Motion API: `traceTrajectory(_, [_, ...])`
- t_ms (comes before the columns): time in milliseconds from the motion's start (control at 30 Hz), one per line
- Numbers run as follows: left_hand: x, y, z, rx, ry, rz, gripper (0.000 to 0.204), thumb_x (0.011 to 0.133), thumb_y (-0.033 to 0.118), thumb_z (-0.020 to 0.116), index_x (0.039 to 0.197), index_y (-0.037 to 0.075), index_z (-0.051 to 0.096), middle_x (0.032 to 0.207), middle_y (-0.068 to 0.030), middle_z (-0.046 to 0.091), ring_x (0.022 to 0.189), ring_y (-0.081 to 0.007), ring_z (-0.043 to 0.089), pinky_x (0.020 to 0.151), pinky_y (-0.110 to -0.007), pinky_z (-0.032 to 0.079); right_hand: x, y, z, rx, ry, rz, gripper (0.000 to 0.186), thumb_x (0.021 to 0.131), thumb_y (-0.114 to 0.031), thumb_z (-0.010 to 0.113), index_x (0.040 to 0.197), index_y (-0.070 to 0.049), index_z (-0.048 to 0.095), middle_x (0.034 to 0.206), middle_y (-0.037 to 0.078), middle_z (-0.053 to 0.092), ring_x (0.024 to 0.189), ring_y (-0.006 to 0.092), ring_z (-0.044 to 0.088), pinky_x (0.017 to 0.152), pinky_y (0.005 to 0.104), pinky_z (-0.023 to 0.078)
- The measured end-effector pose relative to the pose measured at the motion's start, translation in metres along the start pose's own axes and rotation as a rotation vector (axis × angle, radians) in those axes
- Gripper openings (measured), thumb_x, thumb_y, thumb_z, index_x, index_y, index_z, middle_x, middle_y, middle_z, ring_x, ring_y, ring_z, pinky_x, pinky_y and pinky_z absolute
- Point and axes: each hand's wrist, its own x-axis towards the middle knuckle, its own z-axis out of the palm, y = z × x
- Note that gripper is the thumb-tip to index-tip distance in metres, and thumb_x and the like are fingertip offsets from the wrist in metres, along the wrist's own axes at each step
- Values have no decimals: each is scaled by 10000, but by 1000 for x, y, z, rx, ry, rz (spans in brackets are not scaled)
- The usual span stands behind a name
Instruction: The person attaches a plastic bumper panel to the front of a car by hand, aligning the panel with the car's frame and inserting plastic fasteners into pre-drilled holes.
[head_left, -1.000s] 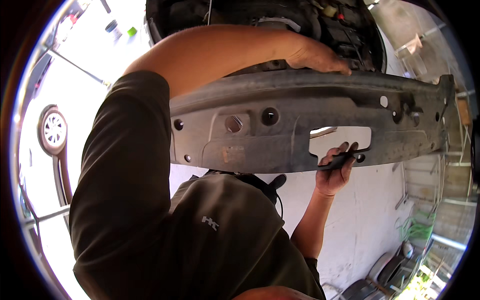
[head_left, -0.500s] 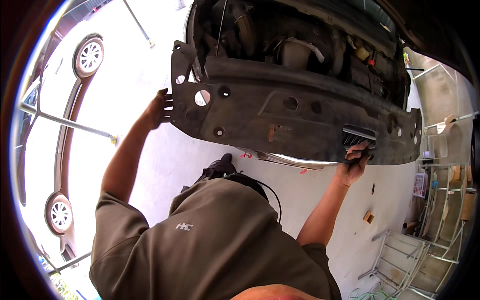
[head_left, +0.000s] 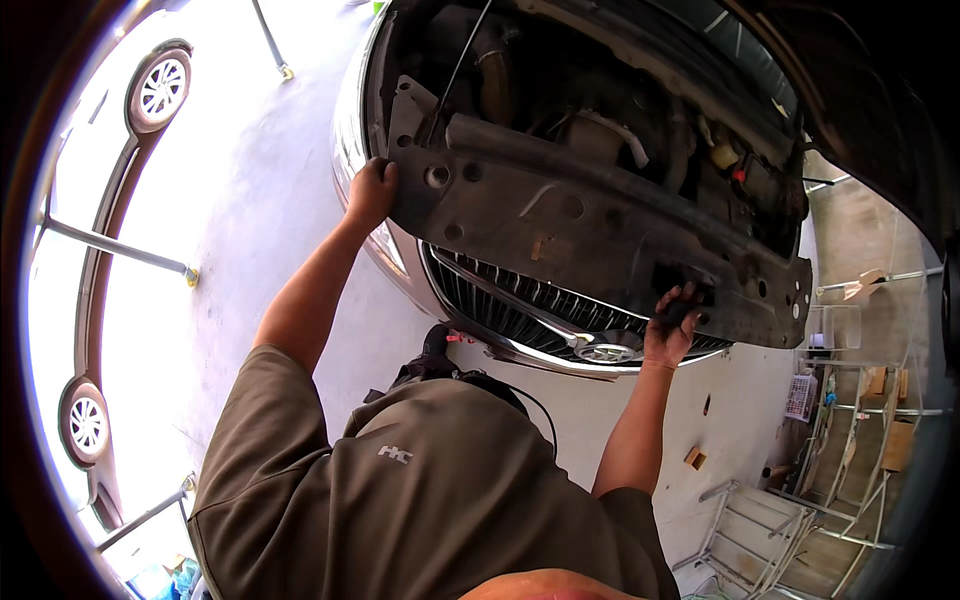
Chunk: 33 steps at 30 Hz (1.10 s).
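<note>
A long dark plastic radiator cover panel (head_left: 510,205) with round holes lies slantwise over the front of a car's open engine bay (head_left: 560,70). My left hand (head_left: 373,192) has its fingers closed round the panel's left end. At the front edge, right of the middle, my right hand (head_left: 674,325) grips the panel by a dark cutout, with fingertips on its upper face. Below the panel show the car's grille (head_left: 510,312) and a round chrome emblem (head_left: 608,353). Whether the panel rests on the car or is held just above it, I cannot tell.
The raised hood (head_left: 850,110) overhangs the right, and a thin rod (head_left: 462,70) stands at the engine bay's left. Metal frame racks (head_left: 760,530) with boxes line the right side. Another car's wheel (head_left: 160,90) shows at left. A small cardboard box (head_left: 695,458) lies on the floor.
Both hands have shifted the panel away from me over the engine bay, its left end moving inward and its right end slightly lower. The grille and emblem have come into view.
</note>
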Motion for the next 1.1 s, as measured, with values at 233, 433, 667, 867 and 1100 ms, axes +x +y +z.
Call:
traceTrajectory(233, [41,-28,49,89,-13,-5,327,1010,305,591,1066,-8,670,1004,-290,723,1013,-496,680,882,-552,538,34,27,-23,-136,67,77,556,985,-364,722,1494,-233,542,1483,20,617,1216,253,617,1125,461,460])
traceTrajectory(433, [56,-39,64,213,-36,-41,353,1012,350,571,1101,24,670,984,-279,737,962,-486,704,853,-565,563,55,38,-40,-112,155,182,405,1051,-241,639,1445,-174,573,1452,93,632,1257,282,610,1153,473,463])
traceTrajectory(667, [51,-18,74,399,-143,-191,409,1027,430,518,1052,47,658,1053,-278,735,1032,-491,692,885,-574,547,49,13,-30,-111,422,415,333,1077,-219,578,1364,-48,576,1405,187,632,1270,364,629,1083,498,526])
traceTrajectory(867, [57,-17,67,499,-167,-139,427,1045,431,486,1091,46,666,1065,-276,742,1041,-486,698,882,-586,550,52,3,-2,-432,619,487,362,1054,-197,619,1324,25,523,1286,195,639,1204,378,661,1062,485,559])
traceTrajectory(1100, [62,2,63,493,-218,-208,473,1026,457,455,1157,60,677,1167,-279,727,1132,-487,674,953,-573,530,50,-8,-14,-832,534,586,290,1052,-242,641,1186,9,585,1170,154,714,1039,264,742,936,400,615])
